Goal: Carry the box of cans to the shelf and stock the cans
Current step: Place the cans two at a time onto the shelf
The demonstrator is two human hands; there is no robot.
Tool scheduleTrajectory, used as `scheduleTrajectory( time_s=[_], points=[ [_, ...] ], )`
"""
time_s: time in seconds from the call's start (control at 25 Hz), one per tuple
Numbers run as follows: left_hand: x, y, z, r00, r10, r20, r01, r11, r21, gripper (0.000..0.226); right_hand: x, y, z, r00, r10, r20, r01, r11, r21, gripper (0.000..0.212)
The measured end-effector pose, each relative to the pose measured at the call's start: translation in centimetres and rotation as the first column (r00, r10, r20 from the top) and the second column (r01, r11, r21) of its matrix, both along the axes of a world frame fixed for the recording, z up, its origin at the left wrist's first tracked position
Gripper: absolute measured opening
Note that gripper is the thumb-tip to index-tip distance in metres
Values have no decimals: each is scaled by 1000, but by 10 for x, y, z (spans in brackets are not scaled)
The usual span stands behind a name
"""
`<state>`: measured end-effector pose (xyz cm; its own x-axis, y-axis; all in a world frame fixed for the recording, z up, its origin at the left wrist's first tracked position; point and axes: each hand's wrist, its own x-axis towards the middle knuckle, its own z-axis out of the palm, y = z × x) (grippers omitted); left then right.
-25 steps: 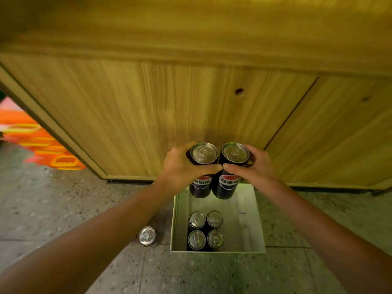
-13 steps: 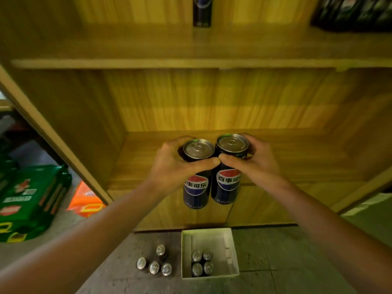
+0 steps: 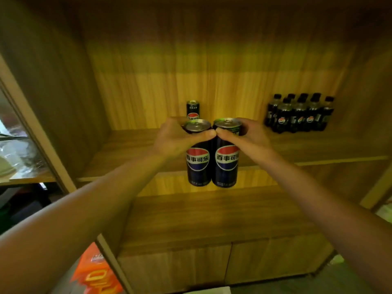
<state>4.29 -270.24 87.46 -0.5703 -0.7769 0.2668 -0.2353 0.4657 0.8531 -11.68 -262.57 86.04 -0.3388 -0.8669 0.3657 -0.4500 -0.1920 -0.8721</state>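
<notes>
Your fingers [image 3: 203, 134] were clamped round the tops of two tall Pepsi cans, one in each hand, thumbs pressed across the near faces and meeting tip to tip in the middle. Your left hand [image 3: 174, 137] held the left can [image 3: 198, 160] and your right hand [image 3: 248, 137] held the right can [image 3: 227, 164], both upright, labels toward you, their sides touching. Gripping high on each can left the bases free, which I judge suited setting them down flat, and holding them as a pair kept them aligned for a neat row.

Nearest you, at the bottom edge, a sliver of the white box [image 3: 207, 291] showed on the floor, with orange packaging [image 3: 95, 276] to its left. Beyond that lay the bare lower shelf board [image 3: 212, 217]. The cans hung in the air in front of the upper shelf [image 3: 127, 149], their bases below its front edge, so neither was stocked yet.

Farther in, one lone can [image 3: 192, 110] stood near the back, just behind your left hand, likely the start of the row. Well to the right, a pack of small dark bottles [image 3: 299, 113] occupied the far corner.
</notes>
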Motion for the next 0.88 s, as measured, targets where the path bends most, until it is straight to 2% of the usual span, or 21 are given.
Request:
scheduleTrajectory(
  time_s=[0.08, 0.2, 0.52, 0.88],
  points=[
    [-7, -12, 11, 999, 38, -4, -38, 999, -5, 25, -1, -12, 10, 999, -49, 14, 49, 999, -14, 33],
    [-20, -36, 11, 995, 100, 8, -100, 995, 1, 37, -9, -36, 11, 992, -123, -5, 123, 992, 7, 43],
    [-64, -114, -24, 960, 274, 57, -277, 960, 49, 62, -60, -112, -19, 989, -146, -20, 147, 983, 105, 47],
    [-105, -159, -57, 915, 401, 52, -403, 914, 39, 60, -94, -166, -47, 998, -65, 24, 62, 992, 107, 42]
  ],
)
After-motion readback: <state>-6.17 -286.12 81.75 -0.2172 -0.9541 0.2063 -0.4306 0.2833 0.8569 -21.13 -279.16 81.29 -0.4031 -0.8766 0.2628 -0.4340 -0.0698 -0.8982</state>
